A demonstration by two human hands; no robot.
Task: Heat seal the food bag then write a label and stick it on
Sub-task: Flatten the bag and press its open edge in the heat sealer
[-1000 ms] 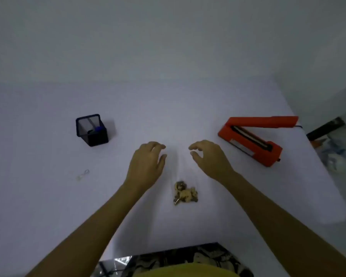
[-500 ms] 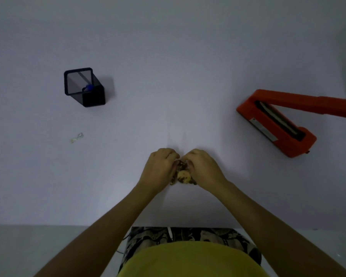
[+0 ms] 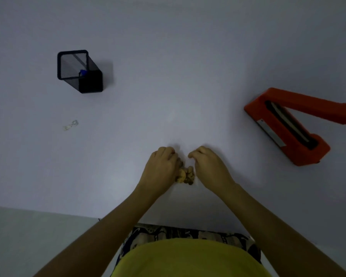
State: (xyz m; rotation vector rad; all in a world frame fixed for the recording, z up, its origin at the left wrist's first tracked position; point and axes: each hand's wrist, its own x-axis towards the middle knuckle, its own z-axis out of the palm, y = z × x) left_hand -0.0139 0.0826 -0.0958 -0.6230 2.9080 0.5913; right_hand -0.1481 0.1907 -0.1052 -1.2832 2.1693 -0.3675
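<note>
Head view: clear plastic food bag of brown-and-yellow snack pieces (image 3: pixel 186 175) lies on the white table (image 3: pixel 168 86), near its front edge. Left hand (image 3: pixel 160 169) and right hand (image 3: pixel 209 168) flank it, fingers curled on its top edge. Orange heat sealer (image 3: pixel 288 128), arm raised, sits well right; black mesh pen holder (image 3: pixel 80 71) far left.

White table (image 3: pixel 168 56) bears pen holder (image 3: pixel 82 73), heat sealer (image 3: pixel 288 132), food bag (image 3: pixel 185 175).
</note>
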